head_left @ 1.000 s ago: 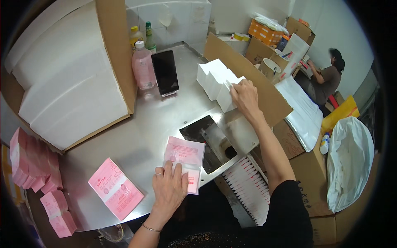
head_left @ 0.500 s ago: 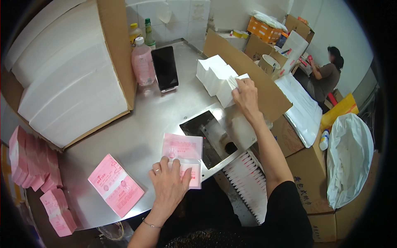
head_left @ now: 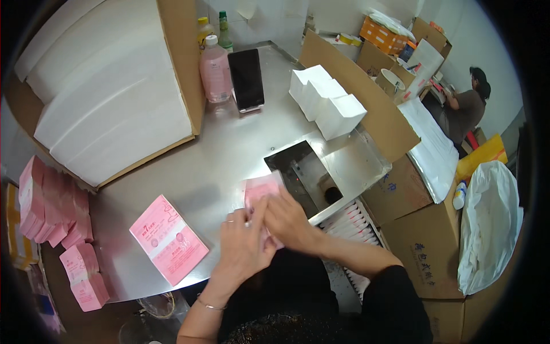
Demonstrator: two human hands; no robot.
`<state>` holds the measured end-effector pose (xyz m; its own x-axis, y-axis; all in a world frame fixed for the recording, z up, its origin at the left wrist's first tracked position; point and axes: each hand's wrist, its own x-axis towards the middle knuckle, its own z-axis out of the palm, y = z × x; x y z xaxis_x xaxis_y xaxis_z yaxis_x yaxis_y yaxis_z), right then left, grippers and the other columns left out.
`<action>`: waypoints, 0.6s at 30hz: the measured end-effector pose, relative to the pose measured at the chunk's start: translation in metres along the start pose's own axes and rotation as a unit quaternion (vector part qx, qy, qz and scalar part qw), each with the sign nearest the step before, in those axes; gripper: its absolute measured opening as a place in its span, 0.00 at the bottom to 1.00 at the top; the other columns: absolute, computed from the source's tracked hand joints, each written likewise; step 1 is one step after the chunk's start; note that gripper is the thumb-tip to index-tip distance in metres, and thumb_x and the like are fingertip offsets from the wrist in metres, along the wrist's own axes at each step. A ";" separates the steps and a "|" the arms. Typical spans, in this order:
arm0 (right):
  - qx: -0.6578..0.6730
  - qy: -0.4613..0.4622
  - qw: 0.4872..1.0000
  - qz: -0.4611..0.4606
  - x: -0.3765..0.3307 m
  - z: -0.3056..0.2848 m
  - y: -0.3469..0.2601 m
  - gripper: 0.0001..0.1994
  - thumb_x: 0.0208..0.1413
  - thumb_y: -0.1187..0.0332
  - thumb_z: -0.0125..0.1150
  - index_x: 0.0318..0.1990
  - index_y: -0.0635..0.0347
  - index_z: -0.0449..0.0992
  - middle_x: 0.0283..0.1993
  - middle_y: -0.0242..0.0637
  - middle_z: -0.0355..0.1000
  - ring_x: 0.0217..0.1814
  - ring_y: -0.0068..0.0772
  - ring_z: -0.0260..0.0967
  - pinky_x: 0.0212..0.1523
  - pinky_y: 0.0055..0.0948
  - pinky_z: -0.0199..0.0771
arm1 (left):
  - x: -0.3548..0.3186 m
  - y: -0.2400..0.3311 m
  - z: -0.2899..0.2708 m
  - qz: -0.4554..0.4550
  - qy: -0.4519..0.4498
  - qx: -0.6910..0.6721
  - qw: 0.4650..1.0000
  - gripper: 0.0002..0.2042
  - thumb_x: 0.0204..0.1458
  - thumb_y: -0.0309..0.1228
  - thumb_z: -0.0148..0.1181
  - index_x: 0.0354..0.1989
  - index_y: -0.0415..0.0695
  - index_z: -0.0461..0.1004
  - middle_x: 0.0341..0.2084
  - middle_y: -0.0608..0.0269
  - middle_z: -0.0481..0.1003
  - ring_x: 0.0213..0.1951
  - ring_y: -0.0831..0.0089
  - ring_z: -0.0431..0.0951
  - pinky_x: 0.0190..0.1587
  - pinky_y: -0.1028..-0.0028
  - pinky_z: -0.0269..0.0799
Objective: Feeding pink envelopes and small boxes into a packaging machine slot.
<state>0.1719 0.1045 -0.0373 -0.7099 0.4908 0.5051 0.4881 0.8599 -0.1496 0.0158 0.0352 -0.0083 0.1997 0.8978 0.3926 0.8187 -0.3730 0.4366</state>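
Just left of the rectangular opening [head_left: 306, 179] in the bench [head_left: 229, 150], a pink packet [head_left: 260, 188] lies under both hands, its upper corner seeming to lap over the opening's rim. The left hand [head_left: 245, 243] rests on its near part with the fingers bunched rather than spread, and the right hand [head_left: 293, 225] crosses in from the opening's side, fingers narrow and meeting the left's; whether either pinches the packet, or hides something between the fingers, I cannot tell. Farther left of the opening lies a pile of pink packets [head_left: 169, 241], and beyond it stand white folded blocks [head_left: 326, 103]. Being so near the rim, the packet could slide into the gap if the right hand pushed sideways while the left pressed too lightly. It looks thin, so it might also crease or tear if the crowded fingers pulled against each other. Half a second ago the right hand was on the nearest white block, beyond the opening; now it has left that block and joined the left. The packet then lay flat with much of its face showing; now it is mostly covered, and the pile appears undisturbed.
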 end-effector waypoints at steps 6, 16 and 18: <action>-0.021 -0.062 0.990 0.126 0.010 0.032 0.059 0.33 0.57 0.72 0.54 0.72 0.58 0.57 0.50 0.54 0.75 0.51 0.53 0.74 0.64 0.71 0.53 | -0.012 -0.011 -0.019 -0.046 -0.020 -0.024 0.998 0.34 0.51 0.29 0.64 0.68 0.39 0.61 0.38 0.50 0.70 0.40 0.54 0.70 0.43 0.58 0.67; -0.054 -0.101 0.946 0.303 -0.003 0.008 0.079 0.09 0.52 0.67 0.58 0.28 0.65 0.77 0.27 0.56 0.76 0.32 0.61 0.76 0.38 0.53 0.76 | -0.027 -0.008 -0.023 -0.023 0.024 -0.111 0.993 0.15 0.47 0.23 0.66 0.45 0.45 0.80 0.38 0.57 0.74 0.40 0.59 0.73 0.41 0.62 0.67; -0.077 -0.230 0.923 0.298 0.002 -0.007 0.083 0.08 0.49 0.67 0.59 0.28 0.64 0.78 0.29 0.55 0.77 0.34 0.60 0.77 0.37 0.51 0.77 | -0.023 -0.005 -0.029 -0.037 0.056 -0.150 0.986 0.14 0.46 0.20 0.63 0.43 0.44 0.79 0.41 0.55 0.74 0.43 0.57 0.74 0.45 0.62 0.69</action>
<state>0.2147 0.1762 -0.0425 -0.4154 0.9084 -0.0466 0.9027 0.4054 -0.1440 -0.0087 0.0098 0.0036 0.0697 0.8999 0.4305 0.6292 -0.3745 0.6811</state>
